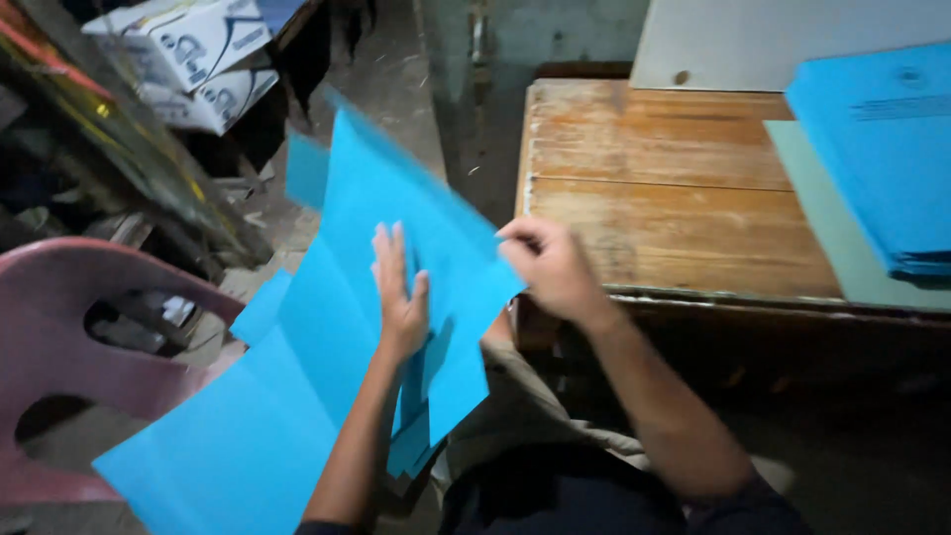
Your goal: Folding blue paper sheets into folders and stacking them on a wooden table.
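Head view, looking down over the lap: bright blue paper sheets (pixel 327 327), large and thin, fanned in a loose overlapping stack across the lower left and centre, held above the knees and beside the wooden table (pixel 674 198). Plain surfaces, no creases to be made out; upper sheet (pixel 396 188) blurred, tilted up toward the top of the frame, corner pointing at the cardboard boxes (pixel 198 59).

Left hand (pixel 399 292) laid flat on the middle of the sheets, palm down, fingers (pixel 386 253) straight and close together, pressed on the paper rather than curled round it; thumb slightly apart on the right side. Not clasping anything, only resting on the blue surface.

Right hand (pixel 550 267) at the right edge of the same sheets, fingers bent inward and drawn narrow, thumb and fingertips (pixel 515 236) pinched on the paper's edge; exact number of sheets in the pinch impossible to tell. Both forearms bare, reaching up from the bottom of the frame.

Around: reddish plastic chair (pixel 69 347) at lower left, partly under the sheets; second pile of blue paper (pixel 882 149) on the far right of the table, atop a pale green sheet (pixel 832 228); white board (pixel 753 40) leaning behind the table.
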